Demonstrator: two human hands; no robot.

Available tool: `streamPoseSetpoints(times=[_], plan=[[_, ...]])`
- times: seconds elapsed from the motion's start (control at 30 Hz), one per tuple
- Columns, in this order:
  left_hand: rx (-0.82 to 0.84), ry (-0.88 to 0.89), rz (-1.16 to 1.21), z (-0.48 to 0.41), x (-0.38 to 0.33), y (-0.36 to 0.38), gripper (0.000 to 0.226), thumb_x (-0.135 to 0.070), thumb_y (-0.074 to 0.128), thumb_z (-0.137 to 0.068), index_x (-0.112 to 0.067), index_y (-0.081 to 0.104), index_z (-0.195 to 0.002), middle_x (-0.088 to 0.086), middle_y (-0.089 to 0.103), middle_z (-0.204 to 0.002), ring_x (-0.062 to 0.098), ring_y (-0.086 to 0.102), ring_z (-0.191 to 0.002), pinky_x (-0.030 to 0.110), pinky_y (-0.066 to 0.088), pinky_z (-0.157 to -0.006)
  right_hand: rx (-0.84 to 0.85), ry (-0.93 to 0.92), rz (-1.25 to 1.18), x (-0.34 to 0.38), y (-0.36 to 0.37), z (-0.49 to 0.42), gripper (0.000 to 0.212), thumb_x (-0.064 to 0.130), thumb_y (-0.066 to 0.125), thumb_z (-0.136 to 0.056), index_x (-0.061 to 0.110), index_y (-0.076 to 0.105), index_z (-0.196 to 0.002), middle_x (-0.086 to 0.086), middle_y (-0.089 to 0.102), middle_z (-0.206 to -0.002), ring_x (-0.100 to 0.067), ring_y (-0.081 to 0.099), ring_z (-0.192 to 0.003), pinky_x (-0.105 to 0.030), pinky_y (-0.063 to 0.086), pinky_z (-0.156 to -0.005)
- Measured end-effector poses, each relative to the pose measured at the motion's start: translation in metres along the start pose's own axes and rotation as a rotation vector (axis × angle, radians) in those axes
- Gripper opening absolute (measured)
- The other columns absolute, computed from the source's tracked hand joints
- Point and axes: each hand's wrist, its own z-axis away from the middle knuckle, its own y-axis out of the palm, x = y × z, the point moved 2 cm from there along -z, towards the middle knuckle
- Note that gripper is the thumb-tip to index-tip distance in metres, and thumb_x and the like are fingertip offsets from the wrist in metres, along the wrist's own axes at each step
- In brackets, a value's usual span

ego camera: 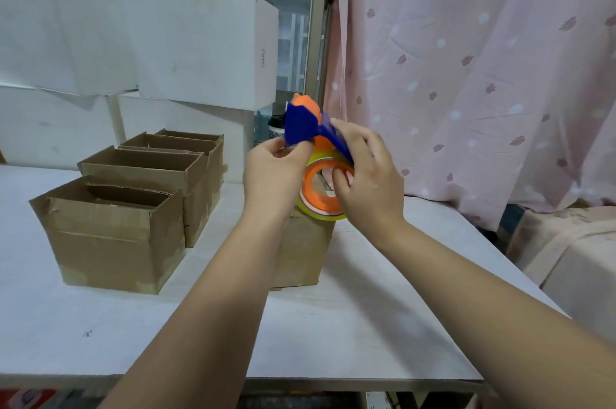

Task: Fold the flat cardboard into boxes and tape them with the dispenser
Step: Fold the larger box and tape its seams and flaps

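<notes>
A blue and orange tape dispenser (305, 123) with a roll of clear tape (320, 190) is held up over the table. My left hand (273, 172) pinches the dispenser's blue lower edge. My right hand (366, 168) grips the roll, with fingers hooked into its orange core. Under both hands stands a brown cardboard box (301, 252), mostly hidden by my left forearm. Several folded open-top brown boxes (113, 235) stand in a row on the left of the white table (366, 325).
Large white boxes (200, 48) are stacked along the back behind the brown ones. A pink patterned curtain (483, 58) hangs at the right. The table's front edge runs across the bottom, its right edge beside a covered surface (573, 252).
</notes>
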Motion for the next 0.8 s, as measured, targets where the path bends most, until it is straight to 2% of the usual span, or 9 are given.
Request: streamPoseSetpoints(times=[0.1,0.17,0.27,0.33,0.43,0.53,0.6,0.7,0.8], plan=[[-0.119,-0.084,0.134,-0.002,0.005,-0.005,0.046,-0.018,0.071,-0.083,-0.019,0.052,-0.124,0.003,0.067,-0.109,0.022,0.067,-0.093,0.044,0.055,-0.084,0.006,-0.045,-0.015,0.006,0.001,0.005,0.06,0.008,0.059,-0.077,0.017,0.05,-0.136,-0.005,0.057,-0.128,-0.023,0.054,-0.109,-0.034,0.047,-0.084],[-0.185,-0.125,0.21,-0.004,0.01,-0.008,0.04,-0.012,0.066,-0.086,-0.025,0.047,-0.119,0.003,0.065,-0.106,0.019,0.069,-0.087,0.038,0.058,-0.078,0.014,-0.05,-0.023,0.006,0.002,0.005,0.061,0.008,0.061,-0.078,0.016,0.048,-0.137,-0.005,0.057,-0.128,-0.022,0.053,-0.11,-0.03,0.045,-0.086],[-0.275,-0.202,0.384,-0.004,0.018,-0.015,0.032,-0.005,0.06,-0.088,-0.023,0.048,-0.112,0.004,0.065,-0.099,0.015,0.068,-0.079,0.027,0.058,-0.065,0.035,-0.066,-0.027,0.005,0.001,0.006,0.061,0.01,0.061,-0.08,0.016,0.047,-0.139,-0.004,0.056,-0.129,-0.018,0.05,-0.109,-0.026,0.041,-0.087],[-0.327,-0.187,0.335,-0.004,0.024,-0.023,0.032,-0.009,0.064,-0.087,-0.023,0.052,-0.112,-0.001,0.064,-0.093,0.014,0.066,-0.082,0.025,0.056,-0.064,0.051,-0.071,-0.039,0.003,0.001,0.007,0.06,0.013,0.059,-0.082,0.017,0.045,-0.139,-0.003,0.056,-0.129,-0.016,0.049,-0.109,-0.024,0.038,-0.088],[-0.383,-0.081,0.192,0.001,0.03,-0.031,0.037,-0.019,0.073,-0.081,-0.024,0.056,-0.113,-0.015,0.062,-0.083,0.007,0.063,-0.084,0.027,0.054,-0.073,0.097,-0.069,-0.107,0.002,0.0,0.007,0.059,0.007,0.055,-0.084,0.016,0.042,-0.141,-0.004,0.053,-0.131,-0.014,0.047,-0.111,-0.019,0.036,-0.089],[-0.411,-0.072,0.172,0.01,0.034,-0.034,0.039,-0.023,0.075,-0.08,-0.028,0.056,-0.114,-0.021,0.064,-0.074,0.004,0.064,-0.084,0.031,0.054,-0.08,0.12,-0.054,-0.193,-0.001,0.001,0.006,0.062,-0.002,0.053,-0.083,0.016,0.041,-0.142,-0.004,0.051,-0.132,-0.003,0.042,-0.11,-0.006,0.033,-0.09],[-0.438,-0.121,0.217,0.016,0.039,-0.037,0.04,-0.022,0.076,-0.079,-0.028,0.055,-0.112,-0.019,0.065,-0.079,0.008,0.065,-0.087,0.031,0.054,-0.081,0.124,0.013,-0.275,-0.003,0.004,0.006,0.065,-0.001,0.053,-0.083,0.02,0.038,-0.143,0.003,0.05,-0.132,0.002,0.04,-0.11,-0.001,0.032,-0.09],[-0.46,-0.254,0.406,0.024,0.047,-0.042,0.039,-0.016,0.074,-0.081,-0.022,0.056,-0.115,-0.005,0.065,-0.094,0.011,0.066,-0.083,0.017,0.052,-0.063,0.158,0.18,-0.415,-0.007,0.01,0.007,0.068,0.006,0.058,-0.088,0.034,0.031,-0.144,0.013,0.048,-0.136,-0.003,0.048,-0.117,-0.009,0.043,-0.092],[-0.447,-0.321,0.532,0.034,0.05,-0.046,0.036,-0.012,0.069,-0.085,-0.019,0.054,-0.117,0.0,0.067,-0.092,0.011,0.067,-0.083,0.02,0.05,-0.071,0.192,0.237,-0.455,-0.01,0.014,0.011,0.067,0.017,0.062,-0.091,0.045,0.028,-0.14,0.014,0.05,-0.136,-0.002,0.05,-0.116,-0.011,0.045,-0.091]])
